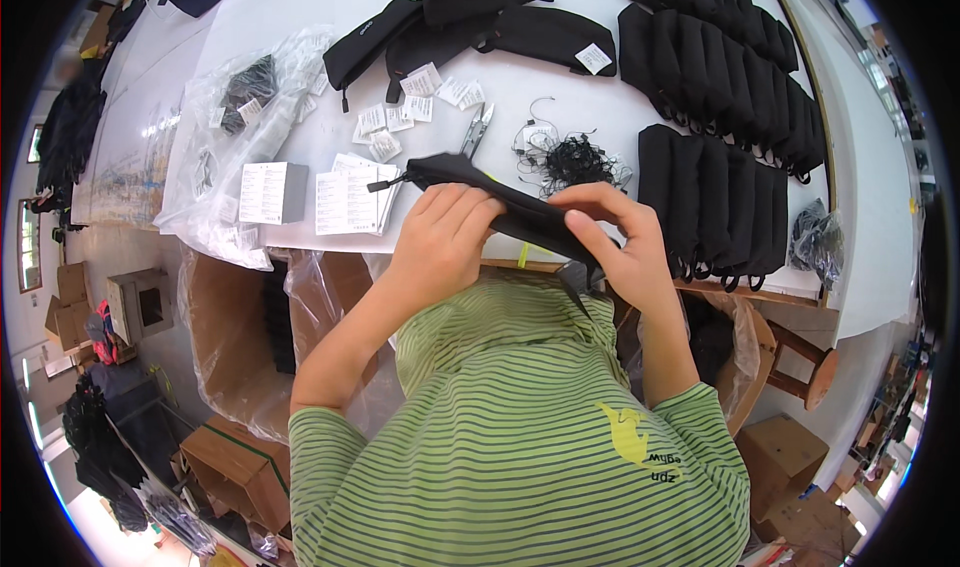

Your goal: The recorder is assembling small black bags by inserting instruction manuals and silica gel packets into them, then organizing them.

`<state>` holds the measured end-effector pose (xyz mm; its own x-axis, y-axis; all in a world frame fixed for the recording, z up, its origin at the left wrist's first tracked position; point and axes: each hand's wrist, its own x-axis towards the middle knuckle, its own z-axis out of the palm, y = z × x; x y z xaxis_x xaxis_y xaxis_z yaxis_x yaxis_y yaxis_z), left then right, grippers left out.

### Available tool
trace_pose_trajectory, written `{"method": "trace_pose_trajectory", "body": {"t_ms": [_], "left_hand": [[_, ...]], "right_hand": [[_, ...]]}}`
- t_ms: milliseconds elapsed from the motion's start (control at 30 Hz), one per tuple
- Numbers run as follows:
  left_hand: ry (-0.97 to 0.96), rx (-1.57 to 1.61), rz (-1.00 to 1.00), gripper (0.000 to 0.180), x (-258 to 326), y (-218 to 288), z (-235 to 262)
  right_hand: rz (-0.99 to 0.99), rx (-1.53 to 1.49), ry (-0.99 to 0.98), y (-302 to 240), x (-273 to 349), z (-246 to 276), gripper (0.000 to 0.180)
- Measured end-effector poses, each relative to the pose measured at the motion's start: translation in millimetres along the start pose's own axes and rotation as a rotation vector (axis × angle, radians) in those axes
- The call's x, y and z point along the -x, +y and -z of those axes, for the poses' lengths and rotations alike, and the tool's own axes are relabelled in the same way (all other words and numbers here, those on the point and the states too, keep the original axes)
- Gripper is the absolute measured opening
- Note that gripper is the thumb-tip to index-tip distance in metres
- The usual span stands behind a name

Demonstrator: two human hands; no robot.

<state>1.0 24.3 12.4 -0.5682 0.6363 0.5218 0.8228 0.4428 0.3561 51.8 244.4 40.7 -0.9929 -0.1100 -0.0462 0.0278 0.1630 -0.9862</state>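
A slim black zip pouch (527,217) is held over the table's near edge, slanting down to the right. My left hand (445,235) is closed round its left part, with a zip pull sticking out past the fingers. My right hand (622,245) pinches the right end between thumb and fingers; a strap hangs below it. Just beyond the pouch lie a pair of metal thread snips (477,130) and a tangle of thin black cords (583,163). Small white labels (383,145) are scattered to the left of the snips.
Stacked white printed cards (273,193) and a second pile (352,203) stand near the front edge, beside a clear plastic bag (240,132). More black pouches (455,37) lie at the back; rows of them (712,202) fill the right. Plastic-lined cartons (235,342) stand below the table.
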Motion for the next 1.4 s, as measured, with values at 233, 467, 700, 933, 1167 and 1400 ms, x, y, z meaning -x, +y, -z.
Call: {"method": "trace_pose_trajectory", "body": {"t_ms": [233, 467, 700, 933, 1167, 1400], "left_hand": [[-0.017, -0.029, 0.207, 0.025, 25, -18, -14], [-0.126, 0.100, 0.341, 0.021, 22, -21, -14], [-0.226, 0.131, 0.419, 0.017, 19, -24, -10], [-0.347, 0.090, 0.391, 0.017, 20, -19, -11], [-0.318, 0.097, 0.341, 0.016, 9, 12, 6], [-0.377, 0.127, 0.372, 0.015, 11, 26, 22]], "right_hand": [[0.008, 0.472, 0.067, 69, 42, -11, 0.071], [-0.243, -0.093, 0.352, 113, 51, -13, 0.018], [-0.275, -0.846, 0.273, 66, 62, 53, 0.036], [-0.216, -0.111, 0.541, 51, 59, 95, 0.014], [-0.116, -1.627, 0.412, 84, 7, 43, 0.032], [-0.199, -1.631, 0.071, 90, -17, -2, 0.041]]}}
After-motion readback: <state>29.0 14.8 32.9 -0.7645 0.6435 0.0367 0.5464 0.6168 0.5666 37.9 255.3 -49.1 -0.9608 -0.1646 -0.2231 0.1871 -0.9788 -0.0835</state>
